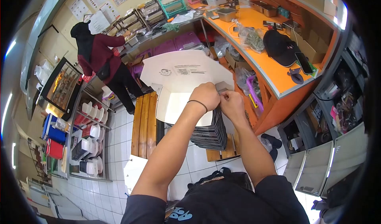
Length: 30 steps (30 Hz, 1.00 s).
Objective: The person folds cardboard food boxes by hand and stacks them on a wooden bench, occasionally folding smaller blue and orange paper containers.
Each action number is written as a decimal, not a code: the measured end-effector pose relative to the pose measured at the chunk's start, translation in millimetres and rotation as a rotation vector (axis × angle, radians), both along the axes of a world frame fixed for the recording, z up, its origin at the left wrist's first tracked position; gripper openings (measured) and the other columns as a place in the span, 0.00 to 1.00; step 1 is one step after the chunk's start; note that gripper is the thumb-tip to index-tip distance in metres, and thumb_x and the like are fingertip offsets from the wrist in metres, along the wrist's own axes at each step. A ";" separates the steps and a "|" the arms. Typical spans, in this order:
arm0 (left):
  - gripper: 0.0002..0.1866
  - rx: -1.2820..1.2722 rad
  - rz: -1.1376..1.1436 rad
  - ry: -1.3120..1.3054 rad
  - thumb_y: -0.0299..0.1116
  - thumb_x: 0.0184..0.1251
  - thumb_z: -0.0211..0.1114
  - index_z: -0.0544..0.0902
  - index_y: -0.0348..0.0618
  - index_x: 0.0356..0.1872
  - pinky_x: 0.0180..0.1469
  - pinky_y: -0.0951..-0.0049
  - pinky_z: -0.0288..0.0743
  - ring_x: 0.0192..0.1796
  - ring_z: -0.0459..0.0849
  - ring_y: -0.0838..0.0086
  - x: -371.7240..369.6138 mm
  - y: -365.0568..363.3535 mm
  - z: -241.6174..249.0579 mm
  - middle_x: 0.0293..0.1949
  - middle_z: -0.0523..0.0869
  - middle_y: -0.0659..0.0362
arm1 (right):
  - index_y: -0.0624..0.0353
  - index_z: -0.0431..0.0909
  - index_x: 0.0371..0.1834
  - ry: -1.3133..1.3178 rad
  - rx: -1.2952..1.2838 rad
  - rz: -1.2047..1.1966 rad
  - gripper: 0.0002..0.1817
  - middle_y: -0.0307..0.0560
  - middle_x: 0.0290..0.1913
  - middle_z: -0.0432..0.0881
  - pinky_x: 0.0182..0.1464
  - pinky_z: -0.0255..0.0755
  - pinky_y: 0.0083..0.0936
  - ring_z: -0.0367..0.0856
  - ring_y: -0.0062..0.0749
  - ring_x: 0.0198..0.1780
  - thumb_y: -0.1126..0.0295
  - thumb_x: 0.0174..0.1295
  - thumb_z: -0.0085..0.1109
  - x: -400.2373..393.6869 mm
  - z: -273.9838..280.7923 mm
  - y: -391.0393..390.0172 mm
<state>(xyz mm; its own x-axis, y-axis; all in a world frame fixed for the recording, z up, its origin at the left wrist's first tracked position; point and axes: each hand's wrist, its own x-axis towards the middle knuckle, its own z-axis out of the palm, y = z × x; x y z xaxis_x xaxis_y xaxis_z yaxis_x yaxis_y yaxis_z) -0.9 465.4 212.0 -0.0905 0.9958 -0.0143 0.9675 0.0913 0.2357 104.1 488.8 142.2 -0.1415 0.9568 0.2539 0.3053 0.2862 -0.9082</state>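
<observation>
An open white cardboard box (pixel 182 71) with printing on its raised lid stands on top of a tall stack of dark nested boxes (pixel 208 134). My left hand (pixel 205 96) is closed at the box's right side, its fingertips on a corner flap. Close beside it, my right hand (pixel 231 103) pinches the same corner, where a grey-looking flap (pixel 225 85) sticks up. The fingertips of both hands nearly meet. Part of the box's inside is hidden behind my left hand.
A wooden bench (pixel 143 124) is left of the stack. An orange counter (pixel 254 61) on the right bears a black cap (pixel 279 47) and a phone (pixel 303 63). Another person (pixel 103 61) stands at the back left counter. Shelves with white containers (pixel 93 138) are at left.
</observation>
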 end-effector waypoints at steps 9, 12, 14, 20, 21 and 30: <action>0.24 0.247 0.144 -0.229 0.48 0.62 0.51 0.79 0.32 0.38 0.46 0.60 0.71 0.42 0.80 0.50 -17.8 -43.4 10.3 0.36 0.81 0.42 | 0.63 0.78 0.41 0.274 -0.310 0.241 0.15 0.44 0.31 0.81 0.31 0.70 0.22 0.79 0.29 0.32 0.62 0.62 0.49 2.7 -16.1 -5.8; 0.22 0.689 0.318 -0.026 0.46 0.66 0.49 0.75 0.35 0.46 0.51 0.63 0.69 0.49 0.77 0.54 -88.9 -73.8 0.9 0.45 0.78 0.43 | 0.60 0.71 0.54 0.446 -0.519 0.321 0.19 0.38 0.43 0.76 0.36 0.70 0.20 0.74 0.22 0.43 0.62 0.63 0.51 2.0 -12.6 -17.1; 0.22 0.503 0.423 -0.327 0.46 0.67 0.46 0.74 0.36 0.49 0.52 0.64 0.69 0.51 0.76 0.57 -134.6 -77.1 -34.1 0.48 0.77 0.43 | 0.57 0.64 0.61 0.450 -0.577 0.441 0.24 0.40 0.52 0.72 0.42 0.71 0.23 0.70 0.24 0.52 0.62 0.62 0.53 8.5 -19.6 -12.6; 0.25 0.182 0.343 -0.991 0.44 0.70 0.40 0.65 0.33 0.57 0.57 0.70 0.64 0.54 0.74 0.58 -157.5 -86.6 -43.7 0.52 0.75 0.43 | 0.54 0.58 0.63 0.533 -0.608 0.376 0.28 0.41 0.55 0.69 0.45 0.67 0.23 0.68 0.27 0.53 0.53 0.64 0.47 0.2 0.6 -26.7; 0.26 0.140 0.348 -1.126 0.45 0.70 0.40 0.64 0.33 0.58 0.58 0.70 0.62 0.55 0.74 0.57 -153.6 -87.3 -35.8 0.53 0.74 0.42 | 0.53 0.60 0.61 0.635 -0.592 0.373 0.26 0.39 0.52 0.71 0.44 0.67 0.22 0.70 0.25 0.51 0.51 0.64 0.45 -1.7 2.0 -26.9; 0.26 0.520 0.467 -0.962 0.47 0.67 0.48 0.66 0.37 0.58 0.58 0.69 0.64 0.55 0.74 0.58 -233.3 -210.7 -129.2 0.51 0.76 0.44 | 0.59 0.59 0.61 0.487 -0.318 0.210 0.26 0.47 0.52 0.70 0.54 0.63 0.25 0.69 0.28 0.51 0.66 0.60 0.54 -19.2 4.9 -41.4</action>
<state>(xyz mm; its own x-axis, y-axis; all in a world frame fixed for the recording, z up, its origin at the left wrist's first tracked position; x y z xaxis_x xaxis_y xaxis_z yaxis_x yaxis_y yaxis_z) -234.2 254.8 82.9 -0.6191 0.7759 0.1209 0.2713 0.0669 0.9602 84.9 447.4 147.2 -0.2744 0.9606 0.0436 -0.1995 -0.0125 -0.9798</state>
